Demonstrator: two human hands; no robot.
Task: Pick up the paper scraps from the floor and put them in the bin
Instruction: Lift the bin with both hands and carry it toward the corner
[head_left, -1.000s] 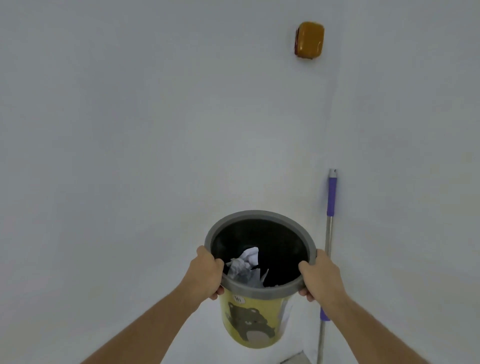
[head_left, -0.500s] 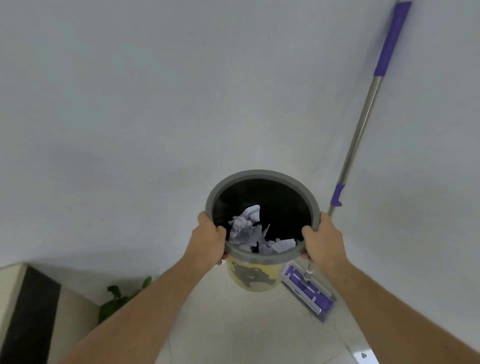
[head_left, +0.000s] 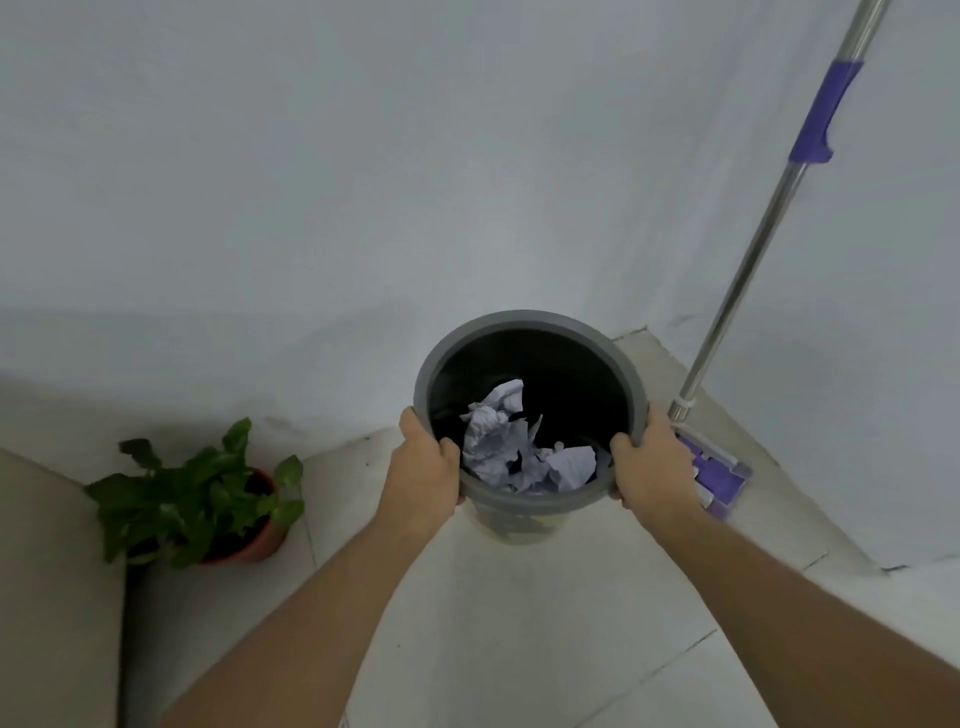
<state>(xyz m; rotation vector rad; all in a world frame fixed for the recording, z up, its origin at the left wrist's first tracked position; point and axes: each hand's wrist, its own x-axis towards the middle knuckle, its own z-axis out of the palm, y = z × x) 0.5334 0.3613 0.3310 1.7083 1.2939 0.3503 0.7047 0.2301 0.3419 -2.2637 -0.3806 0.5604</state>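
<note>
I hold a round bin with a grey rim and a dark inside, upright above the tiled floor near a room corner. Crumpled white paper scraps lie in its bottom. My left hand grips the rim on the left side, thumb hooked inside. My right hand grips the rim on the right side. The bin's yellow body is mostly hidden below the rim. No loose scraps show on the visible floor.
A mop with a steel pole and purple grip leans on the right wall, its purple head on the floor beside my right hand. A potted green plant stands at the left. A beige surface fills the lower left.
My view has tilted down from the wall to the floor corner. The bin, held in both hands throughout, has come lower toward the floor; the plant and mop head are now in sight.
</note>
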